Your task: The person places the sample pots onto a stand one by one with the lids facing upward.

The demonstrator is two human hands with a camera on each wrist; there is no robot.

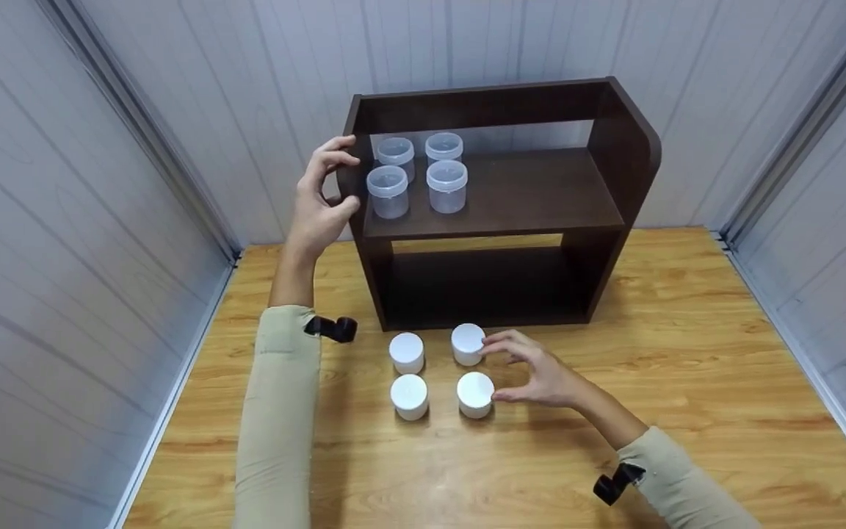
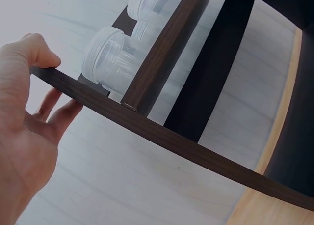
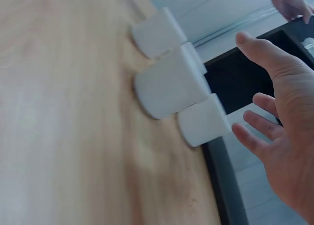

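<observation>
Left hand: fingers grip the left side panel of the dark brown wooden shelf unit.
Right hand: fingers spread loosely beside the four white lidded plastic jars on the wooden surface, gripping none.
Risk: a careless reach could knock neighbouring jars over.
Writing: none readable.

From my right wrist view the white jars are blurred, and the fourth hides behind them. My left wrist view crops the shelf; its clear jars run off the top.
</observation>
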